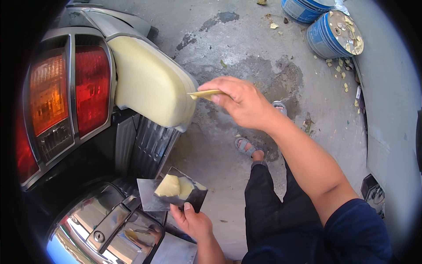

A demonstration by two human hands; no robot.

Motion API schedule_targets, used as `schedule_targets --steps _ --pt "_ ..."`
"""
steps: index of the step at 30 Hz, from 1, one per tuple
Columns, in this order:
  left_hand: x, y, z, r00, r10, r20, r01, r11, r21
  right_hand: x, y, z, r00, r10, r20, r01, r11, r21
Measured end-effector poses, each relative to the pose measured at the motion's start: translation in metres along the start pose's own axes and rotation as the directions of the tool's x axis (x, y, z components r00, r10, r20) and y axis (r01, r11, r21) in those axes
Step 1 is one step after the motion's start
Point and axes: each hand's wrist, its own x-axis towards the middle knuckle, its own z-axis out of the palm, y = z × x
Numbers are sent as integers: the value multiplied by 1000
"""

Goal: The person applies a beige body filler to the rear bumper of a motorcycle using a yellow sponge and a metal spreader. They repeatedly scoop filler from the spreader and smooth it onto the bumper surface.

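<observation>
My left hand [195, 223] grips the lower edge of a flat metal plate [147, 193], fingers below and thumb on top. On the plate lies a lump of pale yellow putty [169, 186]. My right hand [241, 102] pinches a thin yellowish putty spreader [206, 93] between thumb and fingers. The spreader's tip is at the right edge of a vehicle's rear bumper corner [149, 81]; whether it touches cannot be made out. Pale yellow filler coats most of that corner, with a greyish rim along its right side.
A red and orange tail light [91, 90] adjoins the bumper corner. Below it is a chrome tailgate handle [107, 229] with a keyhole. Two blue drums [323, 39] stand far right, dried yellow flakes about them. My sandalled feet [248, 146] stand on stained concrete beside a grey wall [391, 110].
</observation>
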Motion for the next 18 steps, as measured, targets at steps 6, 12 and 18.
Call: schedule_targets --steps 6,12,18 --pt "-3 -26 -34 988 -75 138 47 979 196 22 17 29 962 -219 -165 187 964 -190" --pt "7 -44 -58 976 -102 191 69 983 172 -12 16 77 931 -217 -292 174 971 -167" --pt "14 -51 -65 951 -105 289 76 991 112 -39 9 97 912 -174 -371 148 984 -96"
